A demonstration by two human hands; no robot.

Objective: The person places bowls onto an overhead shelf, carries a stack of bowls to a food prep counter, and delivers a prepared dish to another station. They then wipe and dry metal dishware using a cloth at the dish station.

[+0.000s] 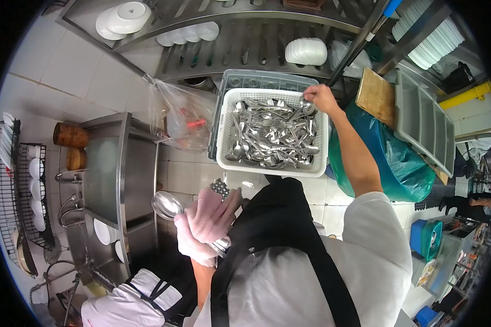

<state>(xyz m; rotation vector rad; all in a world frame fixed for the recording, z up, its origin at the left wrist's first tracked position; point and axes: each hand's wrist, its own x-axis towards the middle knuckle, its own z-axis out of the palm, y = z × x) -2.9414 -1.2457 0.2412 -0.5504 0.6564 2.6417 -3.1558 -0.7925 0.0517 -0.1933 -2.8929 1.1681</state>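
Note:
A white plastic basket [222, 131] full of loose metal spoons and forks [270, 133] stands in front of me. At its far right corner my right hand [319, 98] has its fingers pinched on a spoon [307, 106]. On the left, my left hand [232, 201] is wrapped in and around a pink cloth [202, 218] and grips several spoons [168, 205]. Their bowls stick out to the left and their handles show below the cloth. The cloth partly hides its fingers.
Under the basket is a grey crate [240, 75]. A green-bagged bin [365, 147] stands right, with a grey divided tray [420, 109] above. A clear plastic bag [183, 117] hangs left, beside a steel sink [101, 180]. A person [131, 300] is at lower left.

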